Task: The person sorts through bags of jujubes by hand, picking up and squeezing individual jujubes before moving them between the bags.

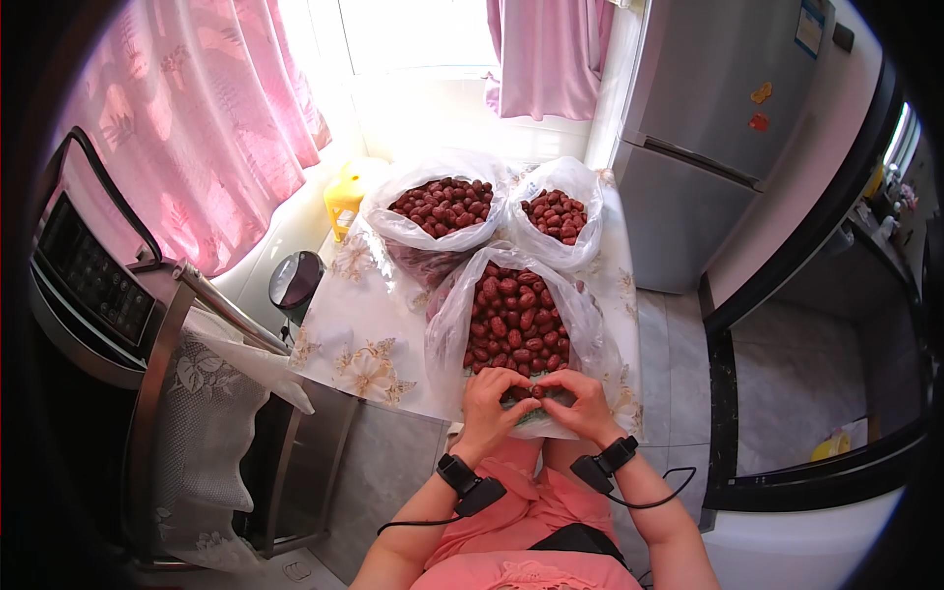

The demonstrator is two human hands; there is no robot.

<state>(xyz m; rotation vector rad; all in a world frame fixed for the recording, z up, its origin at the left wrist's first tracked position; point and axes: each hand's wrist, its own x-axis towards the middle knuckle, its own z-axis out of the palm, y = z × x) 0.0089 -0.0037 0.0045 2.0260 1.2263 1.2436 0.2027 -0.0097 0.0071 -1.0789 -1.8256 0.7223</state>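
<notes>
My left hand (491, 399) and my right hand (582, 402) meet at the near edge of an open clear plastic bag (448, 339). Between their fingertips is a small wrinkled red date (537, 391), and the fingers of both hands are closed on it. Just beyond the hands, the bag is full of loose red dates (515, 320). What lies under the fingers is partly hidden. A black band with a small box and cable is strapped to each wrist.
Two more bags of dates, a larger one (442, 208) and a smaller one (557, 216), stand at the table's back. The table has a flowered cloth (369, 369). A fridge (723, 118) stands right; a lace-covered cabinet (211, 403) is left. A yellow object (343, 202) sits behind.
</notes>
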